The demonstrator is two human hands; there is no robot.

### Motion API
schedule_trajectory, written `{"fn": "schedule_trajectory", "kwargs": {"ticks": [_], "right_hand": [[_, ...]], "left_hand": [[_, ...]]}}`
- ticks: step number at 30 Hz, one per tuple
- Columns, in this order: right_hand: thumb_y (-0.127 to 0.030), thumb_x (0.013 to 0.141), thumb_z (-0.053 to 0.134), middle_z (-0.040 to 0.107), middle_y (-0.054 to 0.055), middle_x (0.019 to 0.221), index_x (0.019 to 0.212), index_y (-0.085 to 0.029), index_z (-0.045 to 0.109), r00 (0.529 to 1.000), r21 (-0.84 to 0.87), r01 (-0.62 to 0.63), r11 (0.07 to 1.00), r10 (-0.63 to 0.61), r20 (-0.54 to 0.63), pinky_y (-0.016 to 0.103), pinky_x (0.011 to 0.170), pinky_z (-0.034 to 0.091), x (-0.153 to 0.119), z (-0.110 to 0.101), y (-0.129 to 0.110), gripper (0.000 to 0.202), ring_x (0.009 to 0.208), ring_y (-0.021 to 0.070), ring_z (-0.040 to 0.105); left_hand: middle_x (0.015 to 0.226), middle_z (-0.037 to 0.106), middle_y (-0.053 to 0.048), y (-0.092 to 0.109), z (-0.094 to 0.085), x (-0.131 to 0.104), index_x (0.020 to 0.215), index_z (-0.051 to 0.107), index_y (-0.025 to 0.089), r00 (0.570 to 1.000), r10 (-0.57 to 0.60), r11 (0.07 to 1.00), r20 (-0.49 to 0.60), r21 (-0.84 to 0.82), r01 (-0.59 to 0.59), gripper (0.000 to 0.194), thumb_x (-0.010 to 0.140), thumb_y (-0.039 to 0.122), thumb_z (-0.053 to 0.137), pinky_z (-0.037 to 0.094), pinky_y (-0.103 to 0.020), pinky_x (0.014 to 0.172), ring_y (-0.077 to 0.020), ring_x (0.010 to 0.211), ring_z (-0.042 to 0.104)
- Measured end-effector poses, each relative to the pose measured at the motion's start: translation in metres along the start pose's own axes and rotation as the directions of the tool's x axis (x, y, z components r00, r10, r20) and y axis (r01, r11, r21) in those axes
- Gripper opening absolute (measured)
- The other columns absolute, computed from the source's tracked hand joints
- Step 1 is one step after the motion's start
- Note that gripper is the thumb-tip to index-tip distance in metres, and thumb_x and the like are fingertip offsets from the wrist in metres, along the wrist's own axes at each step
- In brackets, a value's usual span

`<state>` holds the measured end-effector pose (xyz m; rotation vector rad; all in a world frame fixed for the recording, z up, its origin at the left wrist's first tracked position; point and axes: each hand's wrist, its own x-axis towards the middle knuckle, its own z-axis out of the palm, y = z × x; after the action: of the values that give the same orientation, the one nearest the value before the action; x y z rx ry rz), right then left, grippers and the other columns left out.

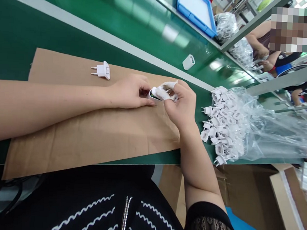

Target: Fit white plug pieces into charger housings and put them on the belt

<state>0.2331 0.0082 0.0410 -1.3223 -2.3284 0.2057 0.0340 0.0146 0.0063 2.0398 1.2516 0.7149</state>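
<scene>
My left hand (131,91) rests on a sheet of brown cardboard (90,132), its fingers closed round a white charger housing (155,94). Dark and greenish parts show inside the housing's open end. Against that end, my right hand (182,103) pinches a white plug piece (174,96) with metal pins. White wrapping appears to cover some of the right fingertips, and the exact contact between the two parts is partly hidden. To the left, a loose white two-pin plug (103,70) lies on its side on the cardboard.
A white housing (189,62) stands on the green bench beyond the pale strip. At right, a clear plastic bag (267,129) spills several white plug pieces (222,122). A blue-rimmed tray (195,22) lies behind. Below sits an open carton (250,190); a co-worker's hands (263,57) show across the bench.
</scene>
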Motion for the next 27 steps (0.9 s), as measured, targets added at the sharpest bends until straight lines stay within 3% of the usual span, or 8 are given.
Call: {"fn": "schedule_trajectory", "kwargs": {"ticks": [6, 12, 17, 22, 27], "right_hand": [[-0.018, 0.090, 0.050, 0.057, 0.005, 0.091, 0.103, -0.022, 0.066, 0.996, -0.087, 0.044, 0.995, -0.051, -0.070, 0.029, 0.065, 0.038, -0.008, 0.001, 0.001, 0.021, 0.082, 0.0191, 0.055], [-0.018, 0.089, 0.049, 0.054, 0.003, 0.089, 0.095, -0.022, 0.061, 0.989, -0.181, 0.143, 0.973, -0.148, -0.012, 0.026, 0.062, 0.035, -0.004, 0.001, 0.002, 0.014, 0.078, 0.0167, 0.054], [-0.016, 0.087, 0.052, 0.053, 0.004, 0.088, 0.088, -0.022, 0.056, 0.989, -0.185, 0.147, 0.972, -0.141, 0.049, 0.027, 0.062, 0.034, 0.003, -0.002, 0.003, 0.007, 0.079, 0.0173, 0.053], [-0.015, 0.087, 0.053, 0.054, 0.004, 0.087, 0.084, -0.022, 0.055, 0.988, -0.194, 0.152, 0.969, -0.148, 0.032, 0.027, 0.062, 0.035, 0.005, -0.001, 0.006, 0.008, 0.080, 0.0177, 0.054], [-0.011, 0.076, 0.058, 0.054, 0.004, 0.079, 0.072, -0.022, 0.052, 0.989, -0.283, 0.141, 0.949, -0.146, 0.002, 0.027, 0.056, 0.029, 0.007, -0.006, -0.005, 0.013, 0.076, 0.0193, 0.053]], "left_hand": [[0.088, 0.064, -0.004, -0.003, 0.001, 0.001, 0.076, 0.067, 0.019, 1.000, 0.007, 1.000, 0.003, 0.012, -0.007, 0.033, 0.080, 0.052, 0.069, 0.040, -0.034, 0.072, -0.0257, 0.088, 0.063], [0.083, 0.063, -0.005, -0.004, 0.002, -0.002, 0.069, 0.063, 0.019, 0.993, 0.100, 0.994, -0.061, -0.037, -0.102, 0.029, 0.083, 0.043, 0.074, 0.039, -0.035, 0.065, -0.0192, 0.075, 0.057], [0.082, 0.062, -0.004, -0.001, 0.003, -0.002, 0.068, 0.063, 0.021, 0.994, 0.096, 0.995, -0.059, -0.022, -0.098, 0.027, 0.084, 0.038, 0.075, 0.039, -0.035, 0.065, -0.0183, 0.075, 0.056], [0.082, 0.061, -0.003, 0.000, 0.003, -0.002, 0.069, 0.062, 0.019, 0.997, 0.053, 0.998, -0.054, 0.025, -0.052, 0.029, 0.084, 0.041, 0.076, 0.039, -0.033, 0.069, -0.0176, 0.075, 0.054], [0.082, 0.058, -0.004, 0.002, 0.003, -0.001, 0.065, 0.059, 0.019, 0.997, 0.058, 0.997, -0.054, 0.049, -0.055, 0.034, 0.083, 0.042, 0.076, 0.041, -0.035, 0.072, -0.0222, 0.080, 0.058]]}}
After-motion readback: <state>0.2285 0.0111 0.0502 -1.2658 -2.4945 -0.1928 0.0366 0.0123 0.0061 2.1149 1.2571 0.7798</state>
